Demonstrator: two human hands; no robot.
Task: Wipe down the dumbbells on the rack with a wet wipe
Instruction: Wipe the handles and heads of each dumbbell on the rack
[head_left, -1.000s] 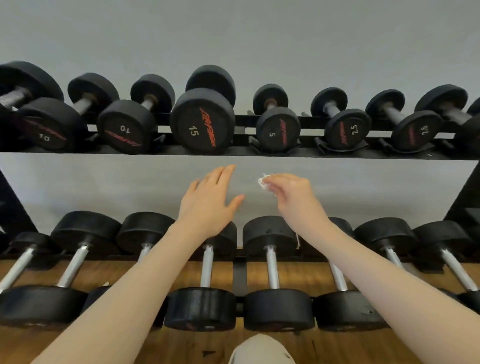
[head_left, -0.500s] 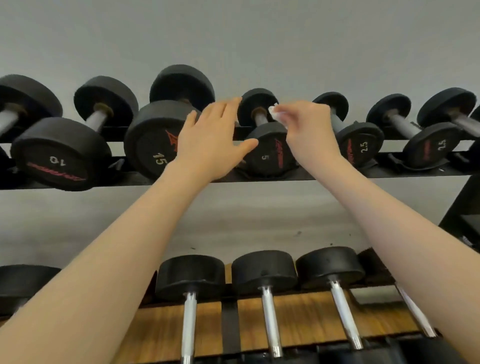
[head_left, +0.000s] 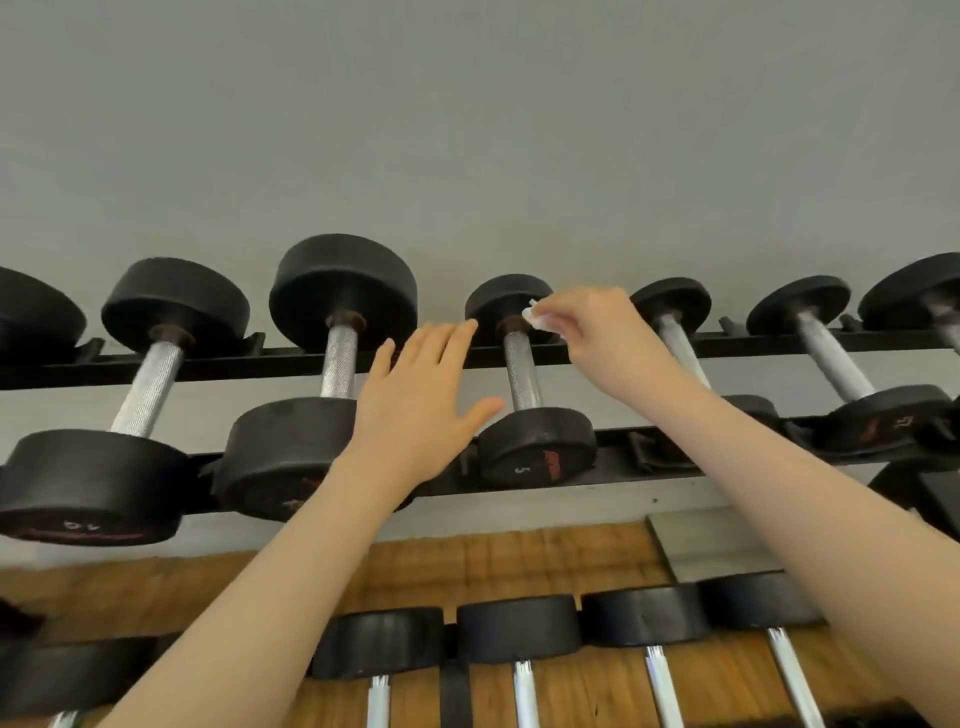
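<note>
My right hand (head_left: 597, 332) pinches the wet wipe (head_left: 535, 318) at the far end of the 5 dumbbell (head_left: 524, 384), handle running toward me; left hand (head_left: 415, 410) flat, fingers straight, alongside.

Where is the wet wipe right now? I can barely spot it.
In the head view, the wet wipe is pinched in the right hand, at the far end of the 5 dumbbell handle on the upper rack.

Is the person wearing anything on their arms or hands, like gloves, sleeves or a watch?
Nothing shows: the left hand and right hand are bare, without gloves or visible rings, and both forearms are uncovered as far as the picture reaches, with no sleeve, watch or band.
</note>
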